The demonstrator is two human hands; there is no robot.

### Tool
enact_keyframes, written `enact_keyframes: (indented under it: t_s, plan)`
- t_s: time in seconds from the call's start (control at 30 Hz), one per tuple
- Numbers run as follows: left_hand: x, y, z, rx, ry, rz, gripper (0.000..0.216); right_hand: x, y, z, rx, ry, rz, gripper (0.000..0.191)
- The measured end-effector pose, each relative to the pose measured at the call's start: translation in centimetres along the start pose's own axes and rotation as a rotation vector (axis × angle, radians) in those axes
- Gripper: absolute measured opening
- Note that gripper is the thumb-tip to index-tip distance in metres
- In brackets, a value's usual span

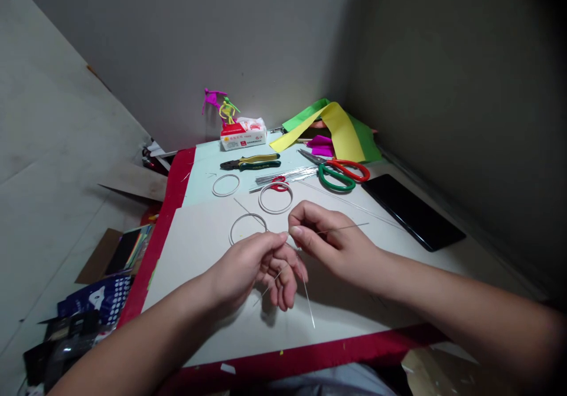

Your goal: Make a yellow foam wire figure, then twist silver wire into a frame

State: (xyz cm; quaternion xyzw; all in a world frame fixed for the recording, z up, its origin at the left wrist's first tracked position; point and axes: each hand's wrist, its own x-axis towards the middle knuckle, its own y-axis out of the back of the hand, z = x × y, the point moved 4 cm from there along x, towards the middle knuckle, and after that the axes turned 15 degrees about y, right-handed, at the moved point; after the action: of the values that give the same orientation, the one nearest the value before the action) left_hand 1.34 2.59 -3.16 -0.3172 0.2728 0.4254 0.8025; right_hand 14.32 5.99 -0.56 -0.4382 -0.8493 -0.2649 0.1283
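My left hand (pixel 270 263) pinches thin metal wire (pixel 309 304) between thumb and forefinger, the other fingers loosely curled. Straight wire ends stick out from it in several directions. Close against it, my right hand (pixel 330 236) is closed in a pinch on the wire too, with one end pointing right past the knuckles. The crossing point of the wires is largely hidden by my fingertips. Just behind the hands lie rings of pale wire or tape: one ring (pixel 230 230) partly behind my left hand, a second ring (pixel 275 211) and a third ring (pixel 225 194) farther back.
Pliers (pixel 252 162), a bundle of straight wires (pixel 287 175), green-and-red-handled scissors (pixel 336 178) and small red scissors (pixel 279 187) lie behind. A black tablet-like slab (pixel 411 210) is at right. A box (pixel 243 136), figures (pixel 227 111) and coloured paper (pixel 341 127) stand near the wall.
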Motion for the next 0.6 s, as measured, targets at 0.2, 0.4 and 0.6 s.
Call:
enact_keyframes:
  t_s: [0.2, 0.4, 0.6]
  plan:
    - [-0.02, -0.13, 0.04, -0.031, 0.014, -0.042, 0.058, -0.35, -0.4, -0.06, 0.04, -0.033, 0.044, 0.012]
    - [0.36, -0.19, 0.06, -0.039, -0.008, -0.033, 0.053, -0.52, -0.66, -0.09, 0.108, -0.022, 0.009, 0.012]
    - [0.62, -0.4, 0.12, -0.064, -0.06, -0.004, 0.05, -0.45, -0.67, 0.21, 0.149, -0.083, 0.012, 0.012]
